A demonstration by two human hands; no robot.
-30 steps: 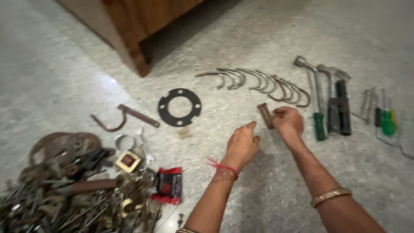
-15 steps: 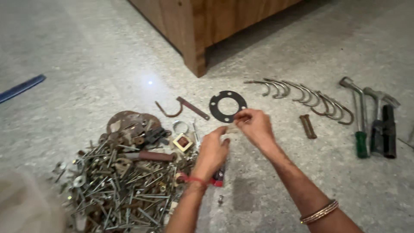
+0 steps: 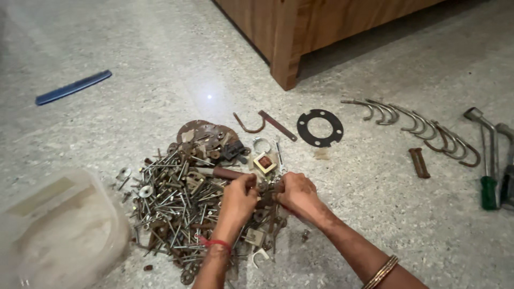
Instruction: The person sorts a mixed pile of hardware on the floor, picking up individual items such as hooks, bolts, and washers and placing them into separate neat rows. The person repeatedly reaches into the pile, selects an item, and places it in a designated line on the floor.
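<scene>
**Two hands meet at the near edge of a heap of old hardware**

Both hands are down in a loose pile of rusty nails, long screws and small metal scraps (image 3: 182,203) on a pale speckled stone floor (image 3: 375,214). The left hand (image 3: 238,199) and right hand (image 3: 297,197) almost touch, fingers curled inward around a small dark metal piece (image 3: 267,191) between them; it may be pinched by both, though the fingertips hide it. Most of the pile spreads to the left of the fingers, closer to the left hand.

Just beyond the fingers lies a small square brass-coloured coil (image 3: 265,162). Further out and to the right are a flat black ring gasket with holes (image 3: 320,128) and a row of curved metal hooks (image 3: 417,126). A clear plastic tub (image 3: 59,225) sits far left, and a wooden furniture leg (image 3: 285,48) stands beyond.
</scene>
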